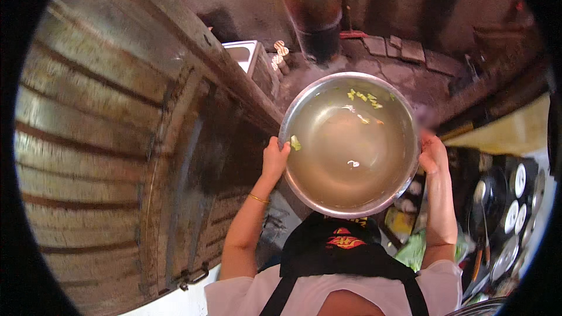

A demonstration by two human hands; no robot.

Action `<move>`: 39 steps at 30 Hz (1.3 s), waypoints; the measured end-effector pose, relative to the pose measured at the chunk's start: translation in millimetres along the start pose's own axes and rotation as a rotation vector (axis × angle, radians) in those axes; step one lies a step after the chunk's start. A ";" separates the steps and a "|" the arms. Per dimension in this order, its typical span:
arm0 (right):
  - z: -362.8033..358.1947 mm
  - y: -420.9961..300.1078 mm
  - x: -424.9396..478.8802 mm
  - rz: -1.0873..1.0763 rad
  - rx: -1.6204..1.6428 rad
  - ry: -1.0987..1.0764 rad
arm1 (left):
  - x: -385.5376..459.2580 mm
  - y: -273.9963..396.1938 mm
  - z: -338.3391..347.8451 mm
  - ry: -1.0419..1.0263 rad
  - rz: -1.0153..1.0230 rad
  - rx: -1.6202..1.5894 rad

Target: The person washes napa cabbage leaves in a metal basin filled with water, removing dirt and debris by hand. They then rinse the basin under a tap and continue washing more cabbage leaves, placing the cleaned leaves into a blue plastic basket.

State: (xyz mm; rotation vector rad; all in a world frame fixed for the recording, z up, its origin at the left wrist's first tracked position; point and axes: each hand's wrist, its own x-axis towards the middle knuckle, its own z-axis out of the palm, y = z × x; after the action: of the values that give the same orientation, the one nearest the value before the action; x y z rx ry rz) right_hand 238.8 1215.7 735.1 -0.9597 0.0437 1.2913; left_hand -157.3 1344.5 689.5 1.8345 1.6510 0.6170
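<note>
A large round stainless steel basin (351,140) is held out in front of my black apron. Murky water fills part of it, with bits of green leaf (366,98) floating near the far side and another leaf piece (295,143) by the left wall. My left hand (275,158) grips the basin's left rim, thumb over the edge. On the opposite side my right hand (432,153) has hold of the right rim; its fingers are partly hidden by the rim and blur.
A tall lidded metal pot (314,17) stands beyond the basin. To its left is a white sink (241,52). An open door with wooden slats (88,184) fills the left. Dishes and a dark wok (487,197) lie at right, near green vegetables in a plastic bag (412,250).
</note>
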 end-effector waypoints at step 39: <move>639.9 313.9 831.2 0.150 -1.626 -0.795 | 511.4 -138.0 71.5 0.930 -1.181 -0.227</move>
State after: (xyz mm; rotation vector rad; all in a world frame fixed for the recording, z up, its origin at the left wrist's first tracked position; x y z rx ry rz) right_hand -43.9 2252.0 522.7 -1.6423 -1.8031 1.6713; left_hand -144.5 1850.9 519.1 0.1132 2.6441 1.0494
